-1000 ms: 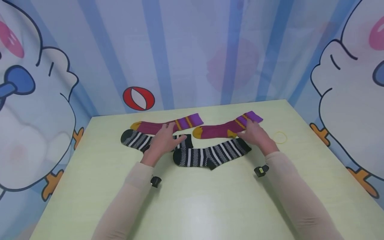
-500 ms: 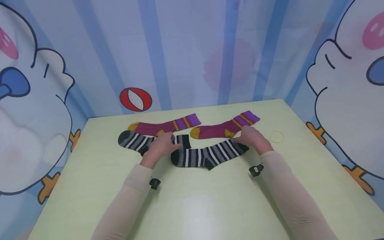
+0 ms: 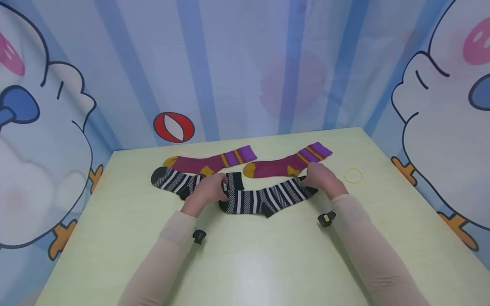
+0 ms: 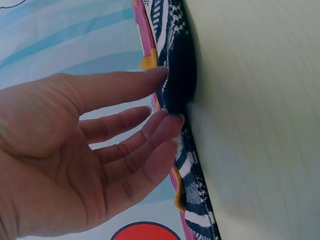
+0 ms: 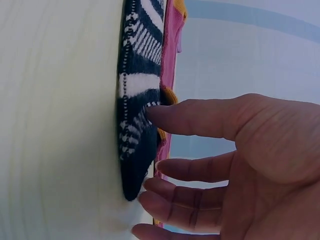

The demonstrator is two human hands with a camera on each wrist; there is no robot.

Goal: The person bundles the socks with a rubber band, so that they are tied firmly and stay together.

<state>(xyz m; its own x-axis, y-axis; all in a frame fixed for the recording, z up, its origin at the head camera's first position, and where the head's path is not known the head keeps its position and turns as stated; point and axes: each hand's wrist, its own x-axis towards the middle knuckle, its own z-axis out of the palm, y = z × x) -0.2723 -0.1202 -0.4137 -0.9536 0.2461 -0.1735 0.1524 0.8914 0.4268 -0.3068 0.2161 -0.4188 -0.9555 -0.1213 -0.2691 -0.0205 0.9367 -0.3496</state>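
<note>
Nearest me lies a black-and-white striped sock point(image 3: 250, 201), flat on the table. My left hand point(image 3: 208, 190) is at its dark toe, the thumb touching it and the relaxed fingers at its edge in the left wrist view. At its cuff, my right hand point(image 3: 320, 176) has the thumb on the knit point(image 5: 132, 120) while the other fingers spread loosely past the end. A second striped sock point(image 3: 170, 179) lies partly hidden behind my left hand. Behind them are two maroon socks with mustard toes and heels and purple cuffs, one left point(image 3: 191, 164), one right point(image 3: 268, 168).
A thin yellow rubber band point(image 3: 353, 182) lies on the pale table point(image 3: 245, 259) right of my right hand. A printed cloth backdrop point(image 3: 245, 76) rises behind the table's far edge and along both sides.
My right hand has come down from the right maroon sock's purple cuff to the striped sock's cuff. My left hand has shifted toward me, bringing its thumb onto the striped sock's toe.
</note>
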